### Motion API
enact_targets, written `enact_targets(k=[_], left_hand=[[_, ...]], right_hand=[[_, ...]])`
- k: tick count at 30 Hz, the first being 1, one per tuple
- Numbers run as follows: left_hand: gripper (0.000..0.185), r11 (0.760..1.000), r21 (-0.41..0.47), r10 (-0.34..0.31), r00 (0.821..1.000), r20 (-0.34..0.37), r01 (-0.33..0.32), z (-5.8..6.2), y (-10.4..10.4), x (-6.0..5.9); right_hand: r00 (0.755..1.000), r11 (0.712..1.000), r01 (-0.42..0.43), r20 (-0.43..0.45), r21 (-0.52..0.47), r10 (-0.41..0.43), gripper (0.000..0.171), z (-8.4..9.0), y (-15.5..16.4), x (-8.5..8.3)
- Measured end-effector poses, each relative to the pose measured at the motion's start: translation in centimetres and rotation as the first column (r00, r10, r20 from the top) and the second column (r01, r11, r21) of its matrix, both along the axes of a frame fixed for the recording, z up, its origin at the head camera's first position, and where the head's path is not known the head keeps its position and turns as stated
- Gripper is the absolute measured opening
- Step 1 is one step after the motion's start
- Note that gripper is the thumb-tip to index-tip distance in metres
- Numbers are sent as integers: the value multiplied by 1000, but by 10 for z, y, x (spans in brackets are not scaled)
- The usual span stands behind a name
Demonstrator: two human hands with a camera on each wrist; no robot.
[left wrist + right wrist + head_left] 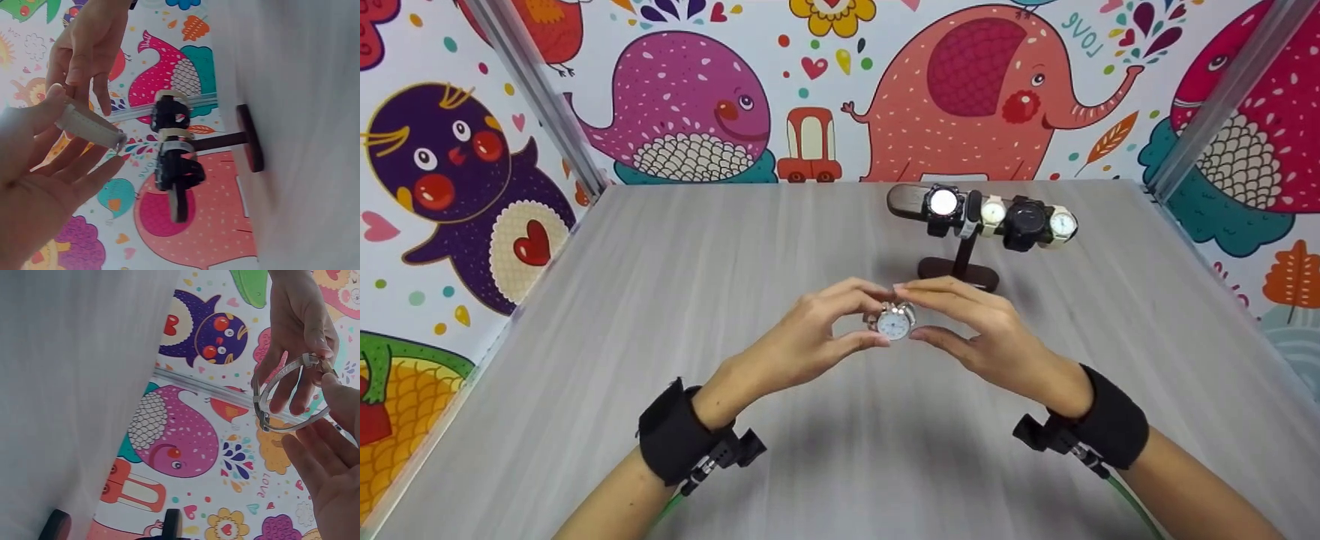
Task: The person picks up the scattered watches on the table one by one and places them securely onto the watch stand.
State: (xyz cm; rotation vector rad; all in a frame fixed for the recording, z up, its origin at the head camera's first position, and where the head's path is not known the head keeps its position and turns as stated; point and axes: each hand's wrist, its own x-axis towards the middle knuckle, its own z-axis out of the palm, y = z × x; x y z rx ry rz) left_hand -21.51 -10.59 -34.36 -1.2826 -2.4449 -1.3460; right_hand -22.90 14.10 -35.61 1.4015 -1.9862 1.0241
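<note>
A silver wristwatch [895,323] with a white dial and a metal band is held above the grey table [660,315], between both hands. My left hand [873,318] pinches its left side with thumb and fingertips. My right hand [913,312] pinches its right side the same way. In the left wrist view the metal band [90,126] runs between my left hand [39,185] and my right hand [84,50]. The right wrist view shows the band [284,396] as an open loop, with the right hand [332,461] below it and the left hand [298,332] above.
Just behind the hands stands a dark wooden watch stand [958,259]. Its crossbar carries several watches, among them a black one with a bright face [943,202] and a cream one [1063,224]. Cartoon-patterned walls close in the table on three sides.
</note>
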Motion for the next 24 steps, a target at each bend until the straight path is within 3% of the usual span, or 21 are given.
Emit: enact_targets(k=[5, 15, 24], left_hand=[[27, 1000, -3, -23, 1000, -8, 23, 4, 0, 6], [28, 999, 1, -46, 999, 11, 46, -3, 0, 7], [28, 997, 1, -83, 997, 1, 83, -3, -2, 7]], right_hand=[[993, 996, -58, -103, -69, 51, 30, 3, -2, 2], [993, 992, -86, -92, -88, 78, 26, -2, -1, 2], [988, 984, -145, -74, -107, 137, 32, -3, 2, 2]])
